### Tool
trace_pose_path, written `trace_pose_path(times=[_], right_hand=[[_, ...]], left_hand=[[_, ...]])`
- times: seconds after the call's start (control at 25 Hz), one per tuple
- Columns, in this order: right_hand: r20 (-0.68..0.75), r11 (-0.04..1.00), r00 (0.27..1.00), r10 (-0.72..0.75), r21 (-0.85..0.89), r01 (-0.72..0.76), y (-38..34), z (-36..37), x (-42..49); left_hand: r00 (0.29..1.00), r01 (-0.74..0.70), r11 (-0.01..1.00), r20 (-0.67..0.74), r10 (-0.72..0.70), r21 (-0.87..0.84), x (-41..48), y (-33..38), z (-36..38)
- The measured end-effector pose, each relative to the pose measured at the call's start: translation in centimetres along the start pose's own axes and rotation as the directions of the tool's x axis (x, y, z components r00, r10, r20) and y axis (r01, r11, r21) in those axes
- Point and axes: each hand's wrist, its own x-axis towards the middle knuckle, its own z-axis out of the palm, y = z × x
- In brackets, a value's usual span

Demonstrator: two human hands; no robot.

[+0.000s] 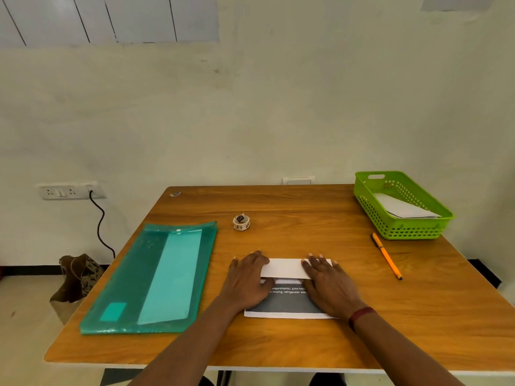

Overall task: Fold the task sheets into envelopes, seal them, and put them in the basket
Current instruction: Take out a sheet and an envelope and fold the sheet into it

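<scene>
The folding step is in hand. The left grip (248,277) and right grip (328,282) are both released, fingers laid flat and pressing the task sheet (284,268) beneath them, its far edge turned down. Next, I judge, comes creasing that fold and bringing up the near edge. A patterned roll (241,222), tape or stickers, stands just beyond the left grip. The green basket (401,229), one folded paper inside, sits well beyond the right grip. A teal folder (156,277) lies left of both on the wooden bench (292,344), with a pale wall behind.
</scene>
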Motion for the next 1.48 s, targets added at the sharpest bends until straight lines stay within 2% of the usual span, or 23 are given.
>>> trace_pose_path(times=[0.16,0.28,0.52,0.68,0.84,1.04,1.2,1.36,1.48], right_hand=[[0.05,0.999,0.999,0.006,0.042,-0.008,-0.4,0.7,-0.6],[0.09,0.999,0.996,0.024,0.023,-0.026,-1.2,0.5,-0.6],[0.072,0.987,0.994,-0.081,0.144,0.07,-4.0,0.4,0.4],[0.072,0.983,0.992,-0.101,0.161,0.088,-3.7,0.7,0.6],[0.087,0.982,0.993,-0.074,0.177,0.058,-3.0,0.6,0.6],[0.088,0.99,0.995,0.038,0.134,-0.05,-0.4,0.3,-0.2],[0.118,0.992,0.993,0.022,0.124,-0.037,0.1,-0.1,-0.2],[0.181,0.996,0.983,0.005,0.09,-0.021,0.3,-1.2,0.4],[0.209,0.997,0.978,0.001,0.08,-0.018,0.6,-2.0,1.1]], left_hand=[[0.982,-0.061,0.969,0.191,0.014,0.241,0.1,-0.2,0.9],[0.972,-0.087,0.956,0.236,0.019,0.281,0.3,0.0,1.1],[0.972,-0.131,0.947,0.227,0.065,0.292,0.4,0.7,1.1],[0.981,-0.092,0.955,0.192,0.038,0.283,0.4,0.5,1.3],[0.986,-0.007,0.97,0.161,-0.034,0.244,0.5,0.2,1.6],[0.987,-0.004,0.975,0.155,-0.032,0.223,0.4,0.1,1.3],[0.989,-0.013,0.977,0.145,-0.019,0.213,0.2,-0.1,1.1],[0.995,-0.076,0.987,0.081,0.065,0.143,0.0,-1.0,0.4],[0.99,-0.07,0.988,0.128,0.052,0.136,0.6,-1.1,-0.7]])
